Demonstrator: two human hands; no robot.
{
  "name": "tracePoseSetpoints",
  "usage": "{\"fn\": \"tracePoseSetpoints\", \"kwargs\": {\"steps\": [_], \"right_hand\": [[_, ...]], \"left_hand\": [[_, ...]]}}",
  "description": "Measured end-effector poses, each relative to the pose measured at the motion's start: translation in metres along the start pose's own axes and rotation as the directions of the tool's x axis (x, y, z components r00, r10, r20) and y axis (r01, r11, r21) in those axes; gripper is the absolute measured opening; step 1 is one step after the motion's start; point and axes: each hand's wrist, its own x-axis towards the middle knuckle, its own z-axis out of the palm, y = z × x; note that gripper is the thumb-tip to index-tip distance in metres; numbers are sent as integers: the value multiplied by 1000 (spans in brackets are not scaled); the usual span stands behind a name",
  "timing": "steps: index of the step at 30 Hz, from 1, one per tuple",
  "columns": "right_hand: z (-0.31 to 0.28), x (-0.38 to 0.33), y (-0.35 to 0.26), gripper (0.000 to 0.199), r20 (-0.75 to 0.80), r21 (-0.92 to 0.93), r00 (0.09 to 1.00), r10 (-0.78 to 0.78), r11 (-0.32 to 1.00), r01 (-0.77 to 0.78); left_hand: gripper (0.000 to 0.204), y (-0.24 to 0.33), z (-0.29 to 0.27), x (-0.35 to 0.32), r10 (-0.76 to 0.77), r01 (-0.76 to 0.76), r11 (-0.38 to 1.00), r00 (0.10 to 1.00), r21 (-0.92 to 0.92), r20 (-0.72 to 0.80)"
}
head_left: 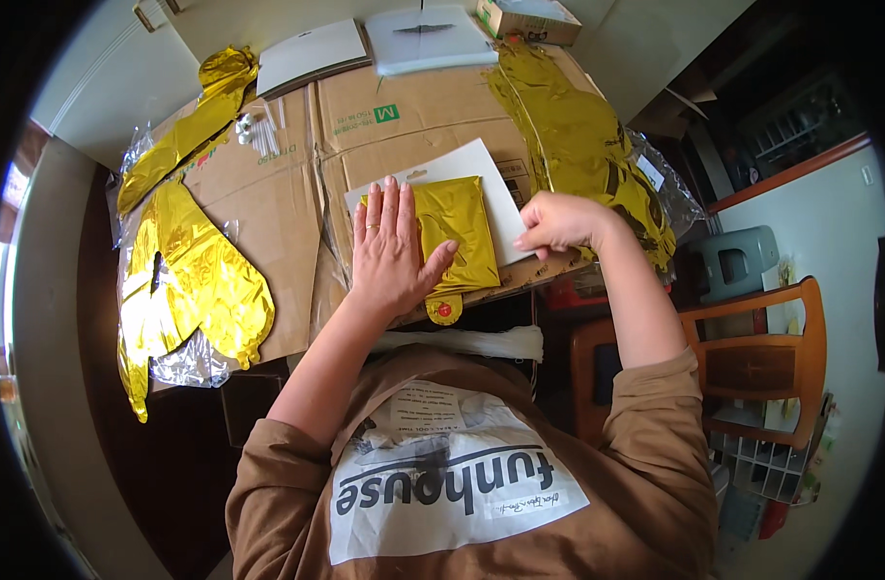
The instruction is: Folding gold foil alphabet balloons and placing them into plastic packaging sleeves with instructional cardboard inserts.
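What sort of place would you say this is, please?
Possibly a room at home used as a small workspace: spread-out cardboard serves as the work surface, shiny gold foil pieces lie on it, and a wooden chair stands at the right.

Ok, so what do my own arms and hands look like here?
Your left hand and right hand are ungloved, with a thin ring on one left finger. No watch or bracelet shows. Plain brown sleeves, bunched near the elbows, leave both forearms bare.
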Motion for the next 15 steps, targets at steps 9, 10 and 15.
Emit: {"fn": "tracePoseSetpoints", "kwargs": {"steps": [9,10,15], "right_hand": [[45,-31,-6,36,-50,-296,998,-26,955,10],[47,-32,-5,36,-133,-390,988,-74,921,17],[72,-30,-33,22,-761,-435,485,-430,894,111]], "left_hand": [[93,6,-4,-8,20,-19,1000,1000,-14,6],[92,7,-3,-9,22,-22,1000,1000,-10,3],[92,5,1,-9,28,-28,1000,999,7,-20]]}}
